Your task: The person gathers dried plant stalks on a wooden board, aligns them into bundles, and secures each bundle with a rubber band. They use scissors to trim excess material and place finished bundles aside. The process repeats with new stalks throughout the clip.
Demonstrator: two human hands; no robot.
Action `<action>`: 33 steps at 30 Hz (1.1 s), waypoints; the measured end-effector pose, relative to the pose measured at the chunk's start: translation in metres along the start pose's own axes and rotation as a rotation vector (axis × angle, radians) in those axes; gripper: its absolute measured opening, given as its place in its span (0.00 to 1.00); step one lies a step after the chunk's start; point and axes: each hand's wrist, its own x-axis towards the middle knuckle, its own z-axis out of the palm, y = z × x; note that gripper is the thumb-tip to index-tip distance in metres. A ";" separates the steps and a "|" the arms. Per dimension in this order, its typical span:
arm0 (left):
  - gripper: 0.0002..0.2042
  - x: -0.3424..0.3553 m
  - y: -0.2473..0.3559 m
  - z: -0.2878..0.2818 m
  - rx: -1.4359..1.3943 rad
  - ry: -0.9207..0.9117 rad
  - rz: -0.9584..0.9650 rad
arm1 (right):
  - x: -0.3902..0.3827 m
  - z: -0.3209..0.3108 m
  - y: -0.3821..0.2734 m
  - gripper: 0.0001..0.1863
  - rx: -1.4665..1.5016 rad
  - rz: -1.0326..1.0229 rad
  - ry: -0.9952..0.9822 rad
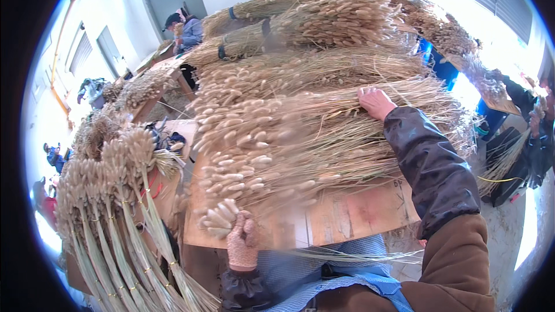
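Note:
A small bunch of dried bunny-tail grass [221,218] is gripped in my left hand [241,240] at the table's front edge. Its pale fluffy heads point left, and its thin stems trail right across my lap. My right hand [377,104] reaches over a large loose pile of the same grass [324,133], fingers bent down among the stems. Its fingertips are partly hidden, closing on stems near a yellowish blade. In the pile, the heads lie to the left and the stems to the right.
Tied bunches of grass [124,196] lean over a stand at the left. Bound sheaves [329,20] lie at the table's far side. The bare wooden table edge [347,214] shows in front. People [188,32] work at other tables, one close at the right.

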 end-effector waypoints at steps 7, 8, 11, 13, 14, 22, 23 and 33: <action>0.08 -0.012 -0.003 0.001 0.044 0.007 -0.016 | -0.004 -0.089 0.022 0.10 -0.316 -0.063 0.483; 0.08 -0.012 -0.004 0.002 0.043 -0.005 -0.004 | -0.011 -0.102 0.019 0.11 -0.368 -0.076 0.583; 0.09 -0.013 -0.005 0.002 0.025 -0.002 -0.004 | -0.058 -0.108 -0.030 0.16 -0.340 -0.095 0.395; 0.09 -0.013 -0.004 0.000 -0.002 -0.022 0.006 | -0.090 -0.103 -0.055 0.19 -0.126 -0.312 0.068; 0.10 -0.014 -0.004 -0.001 -0.017 -0.013 -0.011 | -0.091 -0.103 -0.048 0.19 -0.104 -0.277 0.184; 0.10 -0.012 -0.009 -0.008 -0.048 -0.001 -0.046 | -0.092 -0.103 -0.023 0.23 -0.272 -0.154 0.092; 0.10 -0.012 -0.010 -0.008 -0.011 0.022 -0.037 | -0.101 -0.102 -0.038 0.22 -0.277 -0.260 0.089; 0.11 -0.007 -0.020 -0.027 0.082 -0.005 0.022 | -0.048 -0.174 0.022 0.11 0.889 -0.108 -0.371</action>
